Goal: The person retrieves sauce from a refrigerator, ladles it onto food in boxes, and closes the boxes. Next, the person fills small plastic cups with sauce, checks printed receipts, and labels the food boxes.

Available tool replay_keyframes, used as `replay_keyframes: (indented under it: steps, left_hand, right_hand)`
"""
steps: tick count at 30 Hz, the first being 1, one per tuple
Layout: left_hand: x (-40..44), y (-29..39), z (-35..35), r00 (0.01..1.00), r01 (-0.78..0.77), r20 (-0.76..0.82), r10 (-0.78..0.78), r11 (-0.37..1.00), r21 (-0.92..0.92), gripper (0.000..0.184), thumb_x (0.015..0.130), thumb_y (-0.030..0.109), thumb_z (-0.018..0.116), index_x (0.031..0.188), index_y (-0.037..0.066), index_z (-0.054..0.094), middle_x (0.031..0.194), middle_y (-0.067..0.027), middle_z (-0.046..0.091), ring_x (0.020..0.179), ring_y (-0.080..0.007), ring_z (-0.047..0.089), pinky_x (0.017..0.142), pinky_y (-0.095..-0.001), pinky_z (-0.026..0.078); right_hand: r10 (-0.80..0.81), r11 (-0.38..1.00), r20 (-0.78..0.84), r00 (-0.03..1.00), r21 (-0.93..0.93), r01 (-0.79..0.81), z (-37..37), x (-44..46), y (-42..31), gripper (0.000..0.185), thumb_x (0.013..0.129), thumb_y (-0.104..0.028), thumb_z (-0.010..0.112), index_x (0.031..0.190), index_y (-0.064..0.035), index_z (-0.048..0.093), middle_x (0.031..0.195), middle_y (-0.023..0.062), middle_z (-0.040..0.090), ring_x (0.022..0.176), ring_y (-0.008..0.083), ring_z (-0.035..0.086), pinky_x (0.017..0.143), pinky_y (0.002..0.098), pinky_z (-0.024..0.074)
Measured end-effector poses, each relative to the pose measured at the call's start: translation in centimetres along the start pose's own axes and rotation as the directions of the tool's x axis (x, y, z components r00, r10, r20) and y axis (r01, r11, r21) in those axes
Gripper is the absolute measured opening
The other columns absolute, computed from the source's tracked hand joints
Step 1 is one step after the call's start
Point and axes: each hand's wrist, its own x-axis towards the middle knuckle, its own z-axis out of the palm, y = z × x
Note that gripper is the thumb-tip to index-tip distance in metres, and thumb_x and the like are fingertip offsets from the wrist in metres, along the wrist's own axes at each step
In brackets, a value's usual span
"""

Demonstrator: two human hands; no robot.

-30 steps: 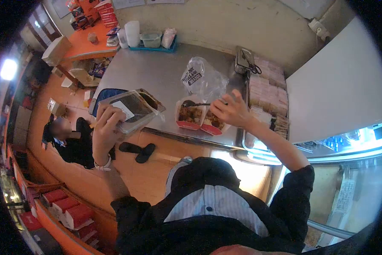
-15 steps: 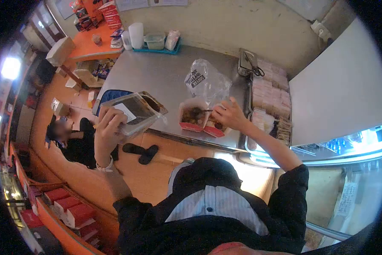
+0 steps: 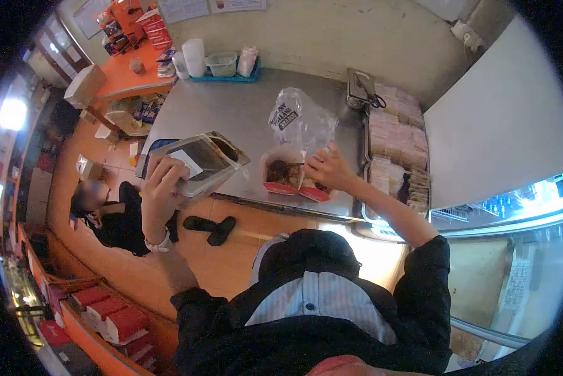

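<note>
My left hand (image 3: pixel 162 182) is closed on a clear plastic container (image 3: pixel 207 164) with a white label and dark brown sauce inside, held tilted above the counter's front edge. My right hand (image 3: pixel 326 168) pinches the handle of a dark spoon, whose bowl is down in the left one of two red and white boxes. Dark brown sauce lies on the food in that left box (image 3: pixel 280 188). The right box (image 3: pixel 316 194) is partly covered by my right hand. Behind the boxes a clear plastic bag (image 3: pixel 303 122) with black print lies on the steel counter (image 3: pixel 231 100).
A teal tray (image 3: pixel 250 78) with cups and a tub stands at the back. Scissors (image 3: pixel 377 100) lie on a metal tin beside stacked packets (image 3: pixel 397 131). At the left a person in black (image 3: pixel 121 219) is low near the floor, close to black slippers (image 3: pixel 211 228).
My right hand has moved slightly left, and the spoon has gone from across the box tops down into the left box. My left hand still holds the container at nearly the same place.
</note>
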Motion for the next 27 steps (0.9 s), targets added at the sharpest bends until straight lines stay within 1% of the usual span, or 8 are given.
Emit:
replay_keyframes:
  steps: [1,3,7,9,12,22,25,27]
  left_hand:
    - [0.0,0.1,0.0,1.000,0.004,-0.012,-0.004,1.000,-0.008,0.034,0.047,-0.006,0.065,0.077,0.004,0.053,0.083,-0.0053,0.056,0.083,-0.0271,0.053,0.069,-0.0350,0.046]
    - [-0.1,0.2,0.0,1.000,0.013,-0.026,-0.014,1.000,-0.017,0.034,0.047,-0.006,0.066,0.077,0.004,0.053,0.082,-0.0052,0.055,0.083,-0.0271,0.053,0.069,-0.0350,0.046]
    - [-0.2,0.1,0.2,1.000,0.022,0.002,-0.022,0.999,-0.038,0.034,0.047,-0.005,0.066,0.077,0.004,0.053,0.080,-0.0049,0.054,0.083,-0.0269,0.052,0.071,-0.0353,0.045]
    - [-0.2,0.2,0.2,1.000,0.018,0.018,-0.018,0.999,-0.036,0.034,0.047,-0.005,0.066,0.077,0.004,0.053,0.079,-0.0048,0.054,0.083,-0.0269,0.052,0.072,-0.0355,0.045]
    - [0.0,0.5,0.1,0.998,0.035,0.052,-0.033,0.998,-0.045,0.034,0.047,-0.005,0.066,0.077,0.004,0.053,0.080,-0.0044,0.053,0.084,-0.0272,0.051,0.074,-0.0361,0.045]
    - [-0.5,0.4,-0.2,0.998,0.064,0.015,-0.064,0.998,-0.019,0.035,0.047,-0.006,0.066,0.078,0.004,0.054,0.084,-0.0047,0.055,0.085,-0.0272,0.052,0.073,-0.0358,0.046]
    - [-0.5,0.4,-0.1,0.998,0.051,0.029,-0.050,0.998,-0.027,0.034,0.048,-0.007,0.065,0.078,0.004,0.054,0.082,-0.0047,0.055,0.085,-0.0267,0.052,0.071,-0.0361,0.046]
    - [-0.4,0.4,0.0,0.999,0.039,0.023,-0.038,0.998,-0.039,0.034,0.048,-0.008,0.064,0.078,0.004,0.054,0.082,-0.0047,0.055,0.084,-0.0265,0.052,0.071,-0.0360,0.046]
  right_hand:
    - [-0.004,1.000,0.000,1.000,0.007,0.004,0.1,-0.5,0.1,0.009,0.072,-0.020,0.058,0.081,-0.0189,0.058,0.084,-0.0049,0.052,0.090,0.0164,0.048,0.089,0.0454,0.0303]
    - [0.039,0.999,0.070,0.997,-0.014,-0.038,-0.8,-1.0,0.9,0.010,0.072,-0.019,0.057,0.082,-0.0191,0.058,0.086,-0.0048,0.053,0.091,0.0163,0.048,0.090,0.0468,0.0289]
    - [0.036,0.999,0.043,0.998,-0.036,-0.034,-1.7,-0.9,1.2,0.010,0.073,-0.020,0.056,0.083,-0.0190,0.057,0.087,-0.0045,0.053,0.091,0.0161,0.048,0.091,0.0473,0.0277]
    - [0.052,0.998,0.098,0.994,-0.043,-0.048,-1.4,-0.9,0.7,0.011,0.074,-0.021,0.056,0.085,-0.0187,0.058,0.088,-0.0042,0.053,0.091,0.0163,0.048,0.091,0.0467,0.0273]
    - [0.048,0.999,0.031,0.998,0.018,-0.048,-0.6,-1.1,0.5,0.013,0.074,-0.021,0.056,0.086,-0.0184,0.058,0.089,-0.0042,0.053,0.091,0.0164,0.048,0.090,0.0466,0.0276]
    - [0.057,0.998,0.055,0.997,0.005,-0.058,-0.5,-1.7,0.4,0.017,0.073,-0.021,0.056,0.089,-0.0178,0.058,0.091,-0.0048,0.054,0.090,0.0162,0.047,0.089,0.0461,0.0281]
    - [0.091,0.996,0.015,0.996,0.014,-0.091,-2.7,-0.6,0.5,0.019,0.073,-0.020,0.056,0.091,-0.0178,0.059,0.090,-0.0055,0.054,0.090,0.0164,0.046,0.089,0.0452,0.0279]
    - [0.093,0.995,0.019,0.996,-0.050,-0.092,-4.1,-0.2,0.7,0.021,0.072,-0.019,0.057,0.092,-0.0174,0.060,0.090,-0.0057,0.054,0.090,0.0169,0.046,0.089,0.0451,0.0276]
